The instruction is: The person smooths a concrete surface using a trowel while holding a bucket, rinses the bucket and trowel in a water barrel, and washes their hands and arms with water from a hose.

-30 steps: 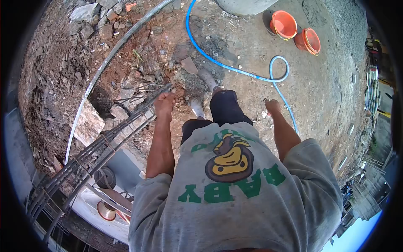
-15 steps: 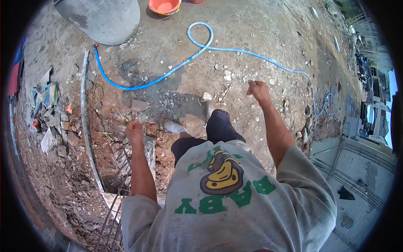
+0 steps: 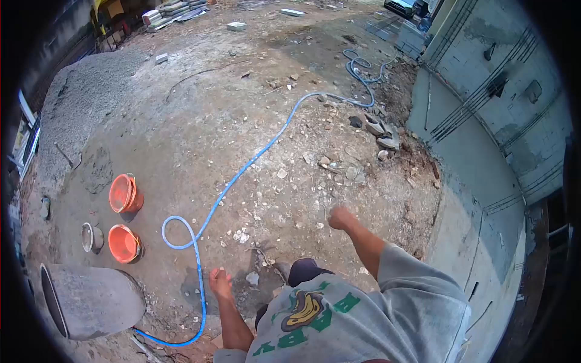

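My left hand (image 3: 221, 283) hangs in front of my body with its fingers loosely curled, and nothing shows in it. It is close to the blue hose (image 3: 200, 278), which runs over the dirt with a loop in it, but I see no grip on the hose. Farther right, my right hand (image 3: 342, 218) is closed in a fist above stony ground; no object shows in it. My grey T-shirt (image 3: 327, 327) and one dark trouser knee (image 3: 304, 271) are below.
To the left are two orange buckets (image 3: 123, 243), a small grey bucket (image 3: 91, 237) and a big grey drum (image 3: 100, 302) on its side. A gravel heap (image 3: 91, 85) rises behind. Rubble (image 3: 381, 133) lies near a concrete wall (image 3: 514, 121) with rebar at right.
My view has turned rightward and up, bringing the buckets, gravel heap and more of the wall into sight. Both arms have swung; the hands stay curled.
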Tool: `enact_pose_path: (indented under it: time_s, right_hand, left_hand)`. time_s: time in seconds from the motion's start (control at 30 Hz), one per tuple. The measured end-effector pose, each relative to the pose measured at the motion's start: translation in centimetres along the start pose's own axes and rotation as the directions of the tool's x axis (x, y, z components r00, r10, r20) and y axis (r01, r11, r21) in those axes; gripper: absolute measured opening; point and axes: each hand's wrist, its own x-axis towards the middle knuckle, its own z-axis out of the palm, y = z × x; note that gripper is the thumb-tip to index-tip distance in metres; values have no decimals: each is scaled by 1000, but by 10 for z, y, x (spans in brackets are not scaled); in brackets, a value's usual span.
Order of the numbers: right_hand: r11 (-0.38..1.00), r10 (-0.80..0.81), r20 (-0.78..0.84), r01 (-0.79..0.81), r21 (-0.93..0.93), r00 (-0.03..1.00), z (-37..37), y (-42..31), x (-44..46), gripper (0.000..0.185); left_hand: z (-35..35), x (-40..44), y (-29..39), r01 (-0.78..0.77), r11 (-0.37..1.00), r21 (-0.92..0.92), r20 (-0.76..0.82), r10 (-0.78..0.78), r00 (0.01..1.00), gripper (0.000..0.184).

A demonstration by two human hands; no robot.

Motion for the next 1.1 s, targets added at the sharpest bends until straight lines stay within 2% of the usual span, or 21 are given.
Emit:
enact_pose_path:
  time_s: [0.03,0.1,0.2,0.3,0.37,0.4,0.47,0.5,0.57,0.67,0.73,0.77,0.83,0.9,0.93,0.97,1.0,1.03,1.1]
  right_hand:
    - [824,-110,-300,256,505,948,35,20,-15,48]
    - [974,-46,-283,106,199,958,58,41,-24,47]
    - [944,14,-183,48,327,983,91,73,-5,43]
    - [850,179,-84,-111,515,980,70,86,-14,35]
    - [957,168,-328,-75,279,930,119,98,43,36]
    - [888,188,-278,-42,458,942,95,89,38,40]
    - [813,131,-207,14,582,969,29,72,16,50]
    - [829,86,-194,38,558,977,20,65,28,55]
    - [930,18,-117,26,367,993,0,62,78,55]
    - [859,-51,-74,81,506,996,-112,53,102,55]
    - [785,-82,-154,159,598,985,-239,47,82,55]
    - [666,-51,-271,235,708,961,-300,47,65,51]
    - [545,21,-532,437,716,846,-397,66,53,46]
    - [517,44,-748,626,584,662,-489,91,30,48]
    - [554,57,-797,645,526,601,-538,97,5,49]
    - [509,102,-833,691,513,543,-577,100,-16,46]
    - [499,94,-907,769,399,410,-608,107,-28,42]
    - [533,88,-953,794,292,291,-636,112,-38,39]
    - [647,79,-997,759,70,24,-672,115,-51,41]
  left_hand:
    - [38,25,-5,-150,989,6,117,148,982,44]
    - [101,26,25,-469,867,166,282,414,866,37]
    - [165,72,49,-501,827,253,424,371,826,29]
    - [208,34,133,-593,727,346,414,449,792,22]
    - [230,60,143,-494,808,320,367,375,851,17]
    - [239,66,152,-456,805,379,365,323,873,17]
    - [263,67,171,-418,775,475,375,251,892,19]
    - [275,83,165,-502,609,614,363,347,865,21]
    - [300,113,166,-521,681,515,446,307,841,27]
    - [330,136,224,-531,508,678,518,182,836,32]
    - [352,145,279,-508,682,526,576,154,803,33]
    - [367,151,312,-489,753,440,604,155,782,34]
    - [403,161,394,-519,803,292,751,143,645,30]
    - [429,135,506,-732,628,264,791,293,536,39]
    - [435,99,571,-783,550,291,786,329,524,42]
    - [447,91,609,-827,540,160,738,491,463,43]
    - [453,73,650,-845,533,41,705,584,402,39]
    - [459,61,684,-870,488,-73,652,683,328,37]
    - [466,46,728,-881,327,-343,451,880,151,37]
